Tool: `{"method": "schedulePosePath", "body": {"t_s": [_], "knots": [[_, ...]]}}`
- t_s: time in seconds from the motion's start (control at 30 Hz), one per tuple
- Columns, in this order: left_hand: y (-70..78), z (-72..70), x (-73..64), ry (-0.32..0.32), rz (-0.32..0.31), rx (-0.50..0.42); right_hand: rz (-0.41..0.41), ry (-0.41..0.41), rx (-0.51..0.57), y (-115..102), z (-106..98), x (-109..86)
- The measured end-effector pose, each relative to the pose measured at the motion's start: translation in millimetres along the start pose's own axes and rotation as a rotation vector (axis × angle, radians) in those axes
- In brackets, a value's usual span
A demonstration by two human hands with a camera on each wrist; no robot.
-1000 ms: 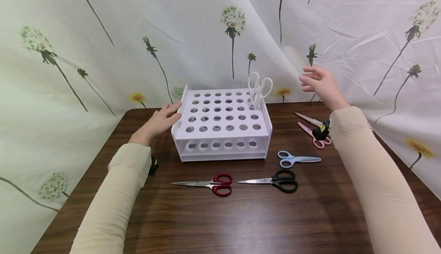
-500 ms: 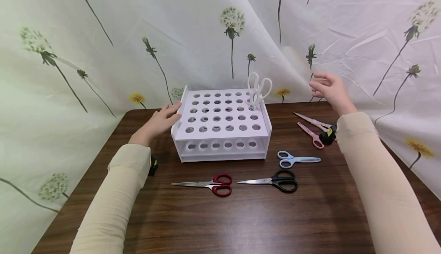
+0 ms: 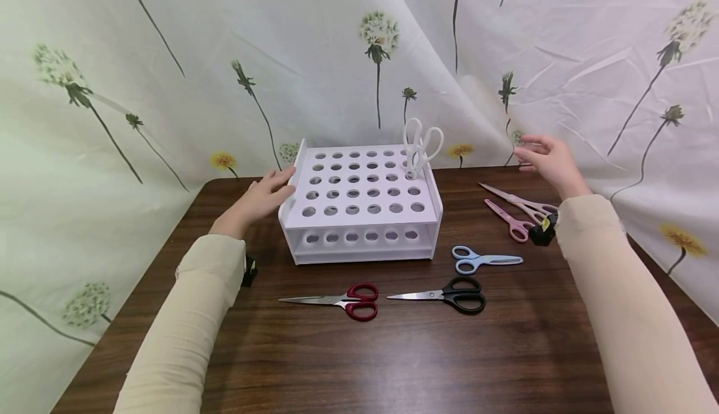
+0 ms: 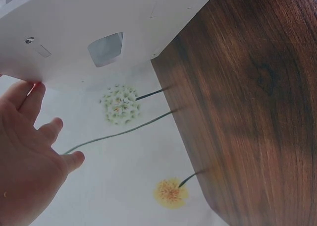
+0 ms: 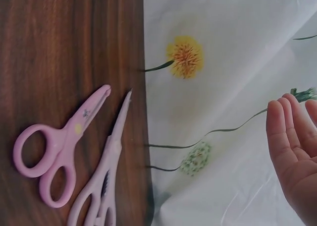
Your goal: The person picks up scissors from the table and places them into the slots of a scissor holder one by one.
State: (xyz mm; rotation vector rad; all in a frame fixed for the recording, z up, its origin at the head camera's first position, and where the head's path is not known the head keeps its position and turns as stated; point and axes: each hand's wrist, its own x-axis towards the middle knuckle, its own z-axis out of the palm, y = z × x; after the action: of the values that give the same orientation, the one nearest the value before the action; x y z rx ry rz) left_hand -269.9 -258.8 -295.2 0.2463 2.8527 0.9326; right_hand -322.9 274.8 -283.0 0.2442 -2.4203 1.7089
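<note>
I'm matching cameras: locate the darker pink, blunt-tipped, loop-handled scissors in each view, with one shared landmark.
Head: the darker pink scissors lie right of centre, below the paler pink, slim-bladed scissors.
Left wrist: not in it.
Right wrist: left side, mostly lower half.
Shared landmark: the dark brown wooden tabletop, bordered by the white flower-printed cloth.

The blades of the white scissors hide inside the white rack. From the left wrist, the top edge cuts off the rack, and the left edge cuts off some of the left hand. From the right wrist, the pale pink scissors lose their handle ends at the bottom, and the right hand runs off the side. The mark on the darker pink scissors is too small to read.
</note>
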Motion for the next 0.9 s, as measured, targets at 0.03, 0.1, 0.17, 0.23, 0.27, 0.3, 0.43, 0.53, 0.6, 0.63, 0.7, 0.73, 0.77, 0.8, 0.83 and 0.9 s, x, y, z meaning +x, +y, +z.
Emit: {"method": "schedulePosePath", "body": {"t_s": [0.03,0.1,0.17,0.23,0.27,0.3,0.43,0.53,0.6,0.63,0.7,0.73,0.77,0.8,0.83,0.9], "knots": [[0.0,0.1,0.1,-0.001,-0.002,-0.002,0.004,-0.005,-0.013,2.4,-0.7,-0.9],[-0.3,0.2,0.3,-0.001,-0.001,-0.002,0.012,-0.01,-0.036,7.2,-1.7,-2.7],[0.0,0.2,0.2,-0.002,-0.005,-0.007,0.019,-0.015,-0.053,11.2,-2.7,-4.8],[0.0,0.1,0.3,-0.002,-0.005,-0.006,0.024,-0.024,-0.067,15.4,-4.0,-6.7],[0.2,0.0,0.3,-0.002,-0.005,-0.006,0.026,-0.028,-0.074,17.4,-4.7,-7.5],[0.4,-0.1,0.3,-0.002,-0.004,-0.005,0.03,-0.033,-0.082,19.5,-5.5,-8.5],[1.2,-0.5,0.0,-0.006,-0.003,-0.004,0.046,-0.047,-0.113,28.4,-8.2,-12.2],[1.8,-0.6,-0.3,-0.008,-0.013,-0.01,0.056,-0.054,-0.126,34.0,-9.4,-15.7],[2.0,-0.7,-0.4,-0.007,-0.018,-0.012,0.061,-0.058,-0.127,36.9,-10.0,-18.1],[2.1,-0.8,-0.5,-0.006,-0.019,-0.013,0.065,-0.063,-0.127,38.1,-10.2,-19.3],[1.6,-0.8,-0.3,-0.003,-0.014,-0.013,0.077,-0.071,-0.142,39.5,-10.6,-21.9],[1.5,-0.7,-0.3,-0.001,-0.009,-0.012,0.086,-0.074,-0.157,40.2,-11.1,-23.3],[1.3,-0.7,-0.2,0.0,-0.002,-0.012,0.093,-0.078,-0.166,40.9,-11.3,-24.6],[1.0,-0.5,-0.2,0.002,0.005,-0.01,0.102,-0.083,-0.179,41.7,-11.7,-26.1],[0.5,-0.3,0.1,0.001,0.01,-0.011,0.11,-0.087,-0.199,42.4,-12.1,-27.6],[-0.2,0.0,0.2,0.0,0.016,-0.01,0.117,-0.092,-0.222,44.5,-13.0,-30.0]]}}
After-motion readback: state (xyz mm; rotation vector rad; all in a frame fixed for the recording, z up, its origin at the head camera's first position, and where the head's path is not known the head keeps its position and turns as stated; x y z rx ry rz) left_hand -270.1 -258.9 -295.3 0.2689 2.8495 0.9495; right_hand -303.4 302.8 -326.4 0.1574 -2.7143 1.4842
